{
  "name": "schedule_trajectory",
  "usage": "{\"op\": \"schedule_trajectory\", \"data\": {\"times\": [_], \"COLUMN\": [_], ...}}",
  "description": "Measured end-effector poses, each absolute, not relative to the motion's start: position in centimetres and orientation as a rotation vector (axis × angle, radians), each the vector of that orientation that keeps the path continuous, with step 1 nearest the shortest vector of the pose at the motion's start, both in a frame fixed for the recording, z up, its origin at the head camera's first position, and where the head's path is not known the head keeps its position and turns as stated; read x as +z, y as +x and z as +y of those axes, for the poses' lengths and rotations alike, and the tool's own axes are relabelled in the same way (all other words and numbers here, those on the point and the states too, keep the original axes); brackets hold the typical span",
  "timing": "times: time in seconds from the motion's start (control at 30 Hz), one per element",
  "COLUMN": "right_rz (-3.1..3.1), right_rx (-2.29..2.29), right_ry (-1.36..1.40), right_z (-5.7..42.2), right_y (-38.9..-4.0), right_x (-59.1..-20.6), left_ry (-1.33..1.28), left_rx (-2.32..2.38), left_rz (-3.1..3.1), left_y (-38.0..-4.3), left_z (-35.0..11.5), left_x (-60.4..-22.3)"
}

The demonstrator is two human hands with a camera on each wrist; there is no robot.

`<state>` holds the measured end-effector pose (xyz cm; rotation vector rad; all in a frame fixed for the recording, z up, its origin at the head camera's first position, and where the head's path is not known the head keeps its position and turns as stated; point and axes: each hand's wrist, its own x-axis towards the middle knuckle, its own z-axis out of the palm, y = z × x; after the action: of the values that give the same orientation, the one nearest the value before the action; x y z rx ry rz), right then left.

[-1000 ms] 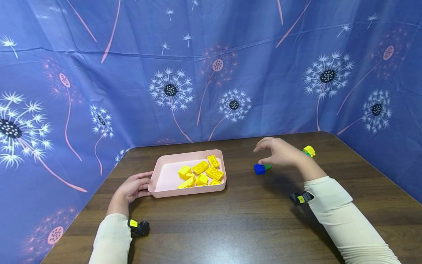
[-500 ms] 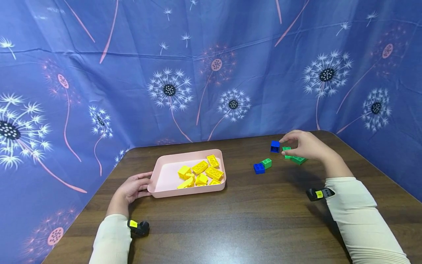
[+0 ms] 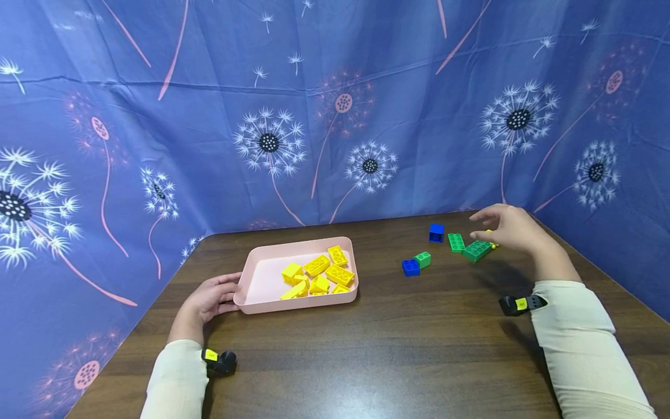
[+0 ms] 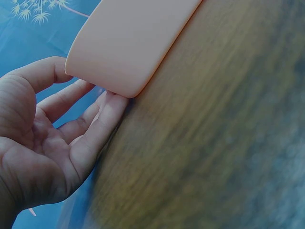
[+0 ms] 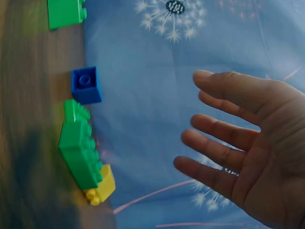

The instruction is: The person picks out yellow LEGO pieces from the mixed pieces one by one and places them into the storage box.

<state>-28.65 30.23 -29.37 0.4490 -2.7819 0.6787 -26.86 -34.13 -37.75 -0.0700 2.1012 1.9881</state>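
Observation:
In the head view my left hand (image 3: 209,298) rests its fingers against the left end of a pink tray (image 3: 263,283), and the left wrist view has the fingertips touching the tray's corner. Inside the tray lie several yellow toy bricks (image 3: 317,266). My right hand (image 3: 509,230) hovers over the table's right side with fingers spread and holds nothing. Below it, partly hidden in the head view, is a yellow brick (image 5: 107,183) beside a green brick (image 3: 477,251). Another green brick (image 3: 456,242) lies to the left of that one.
A blue brick (image 3: 436,233) stands farther back. Nearer the tray, a second blue brick (image 3: 410,267) and a small green brick (image 3: 423,259) sit close together. A blue dandelion-patterned cloth (image 3: 314,70) hangs behind the brown wooden table (image 3: 356,361).
My right hand has moved rightward from above the nearer blue brick, past the farther blue and green bricks, to the yellow one, uncovering them. My left hand stays at the tray.

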Motion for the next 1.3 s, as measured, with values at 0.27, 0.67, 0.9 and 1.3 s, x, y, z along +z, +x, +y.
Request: {"op": "schedule_trajectory", "data": {"times": [0.27,0.67,0.9,1.3], "right_rz": [-2.783,-2.826,-2.952,-2.958], "right_rx": [0.676,0.610,0.637,0.614], "right_ry": [0.354,0.276,0.270,0.188], "right_z": [31.7,33.5,33.9,34.5], "right_y": [-30.6,-34.5,-35.5,-35.8], "right_x": [-29.5,-32.1,-33.9,-35.6], "left_ry": [-0.082,-0.087,-0.114,-0.103], "left_rx": [1.990,1.970,1.958,1.967], "left_rz": [2.102,2.127,2.156,2.134], "left_y": [-26.7,-26.9,-26.9,-26.9], "left_z": [-34.2,-34.3,-34.0,-33.9], "left_x": [-37.4,-37.8,-37.8,-37.6]}}
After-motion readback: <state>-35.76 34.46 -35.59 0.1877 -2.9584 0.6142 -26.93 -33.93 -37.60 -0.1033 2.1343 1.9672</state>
